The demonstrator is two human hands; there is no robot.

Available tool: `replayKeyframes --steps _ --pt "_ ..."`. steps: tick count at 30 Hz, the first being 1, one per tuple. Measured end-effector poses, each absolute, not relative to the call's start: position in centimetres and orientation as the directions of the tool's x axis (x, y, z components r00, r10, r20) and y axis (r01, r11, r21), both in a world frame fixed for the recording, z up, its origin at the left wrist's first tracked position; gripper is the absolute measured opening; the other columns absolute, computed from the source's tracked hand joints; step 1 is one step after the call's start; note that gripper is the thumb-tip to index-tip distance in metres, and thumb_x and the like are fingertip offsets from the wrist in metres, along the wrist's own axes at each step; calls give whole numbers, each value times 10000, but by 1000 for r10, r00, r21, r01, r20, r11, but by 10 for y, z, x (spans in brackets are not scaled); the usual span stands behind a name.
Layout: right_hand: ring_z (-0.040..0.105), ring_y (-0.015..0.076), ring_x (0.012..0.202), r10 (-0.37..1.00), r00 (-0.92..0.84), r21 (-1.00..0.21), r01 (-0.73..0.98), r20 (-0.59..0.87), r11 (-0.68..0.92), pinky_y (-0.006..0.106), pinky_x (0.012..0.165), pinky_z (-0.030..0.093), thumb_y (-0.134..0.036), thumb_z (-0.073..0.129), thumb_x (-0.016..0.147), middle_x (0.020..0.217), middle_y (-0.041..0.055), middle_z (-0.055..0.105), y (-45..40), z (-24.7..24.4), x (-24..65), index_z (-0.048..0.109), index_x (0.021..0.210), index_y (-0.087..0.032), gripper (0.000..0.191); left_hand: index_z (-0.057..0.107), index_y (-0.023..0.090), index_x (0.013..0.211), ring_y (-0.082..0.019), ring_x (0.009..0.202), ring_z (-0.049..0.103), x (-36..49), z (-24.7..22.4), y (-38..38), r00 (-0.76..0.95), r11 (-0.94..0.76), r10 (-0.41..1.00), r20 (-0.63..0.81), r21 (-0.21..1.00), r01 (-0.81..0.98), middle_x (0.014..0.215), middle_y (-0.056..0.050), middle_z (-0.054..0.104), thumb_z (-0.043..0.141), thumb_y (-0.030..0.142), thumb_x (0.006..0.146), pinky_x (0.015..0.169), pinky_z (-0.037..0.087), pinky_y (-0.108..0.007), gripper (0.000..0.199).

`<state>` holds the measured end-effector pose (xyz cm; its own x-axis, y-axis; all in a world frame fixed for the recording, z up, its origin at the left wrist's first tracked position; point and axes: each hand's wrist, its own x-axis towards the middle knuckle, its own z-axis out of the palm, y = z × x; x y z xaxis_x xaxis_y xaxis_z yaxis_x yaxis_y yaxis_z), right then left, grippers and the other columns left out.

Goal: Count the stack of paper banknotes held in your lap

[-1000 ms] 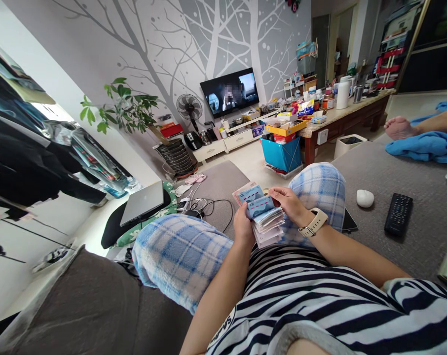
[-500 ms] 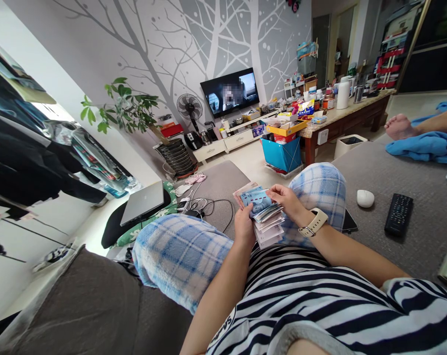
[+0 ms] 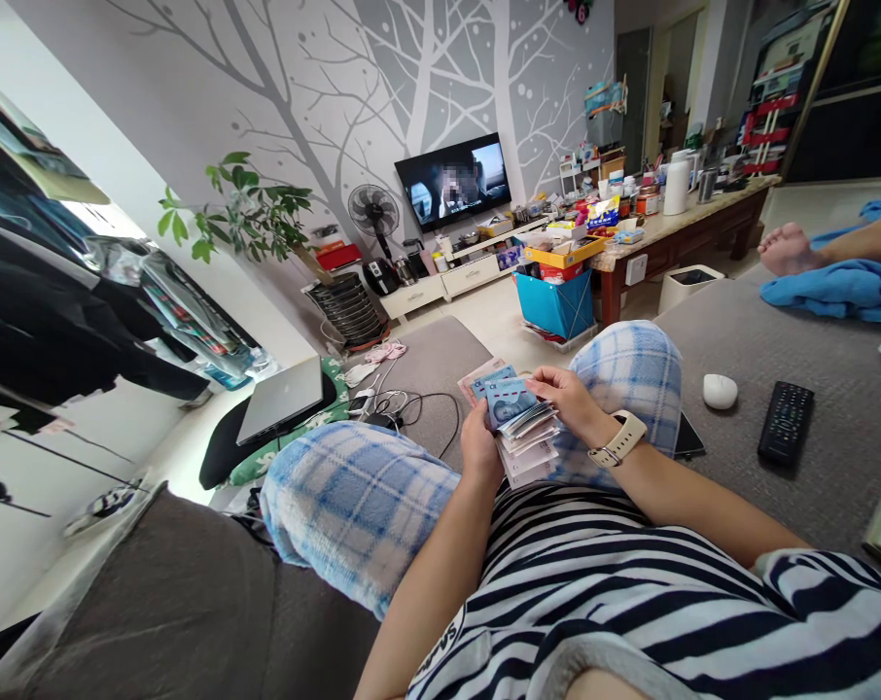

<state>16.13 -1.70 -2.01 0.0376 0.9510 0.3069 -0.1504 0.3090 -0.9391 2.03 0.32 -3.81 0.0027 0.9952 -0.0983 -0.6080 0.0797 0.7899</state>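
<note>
A fanned bundle of banknotes (image 3: 528, 457) rests in my left hand (image 3: 480, 445), whose thumb and fingers are closed on its left side. The front note (image 3: 510, 401) is blue, with a portrait and a number on it; pinkish notes show behind it at the upper left. My right hand (image 3: 563, 394) pinches the upper right corner of this blue note between thumb and fingers. Lower in the bundle, several folded pale and pinkish notes stick out toward my striped shirt. Both hands are above my lap, between my knees in blue checked trousers (image 3: 360, 496).
On the grey sofa to the right lie a white mouse-shaped case (image 3: 720, 392), a black remote control (image 3: 786, 424) and another person's bare foot (image 3: 789, 249). A closed laptop (image 3: 280, 401) and cables (image 3: 411, 408) are at the left. A cluttered table (image 3: 659, 233) stands ahead.
The front blue note has shifted and turned, so its portrait shows more fully and a second blue note's edge appears behind it. Both hands stay almost in place.
</note>
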Motion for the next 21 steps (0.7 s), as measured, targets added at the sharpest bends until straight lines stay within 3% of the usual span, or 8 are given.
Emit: replayKeyframes --steps 21 --pt "416 100 568 948 35 -930 -184 316 317 251 543 322 -449 658 723 615 -30 494 -17 -20 161 558 699 -162 304 703 126 827 -202 782 664 18 -39 5 -47 45 995 -85 837 -546 815 -54 713 654 300 692 808 488 -348 226"
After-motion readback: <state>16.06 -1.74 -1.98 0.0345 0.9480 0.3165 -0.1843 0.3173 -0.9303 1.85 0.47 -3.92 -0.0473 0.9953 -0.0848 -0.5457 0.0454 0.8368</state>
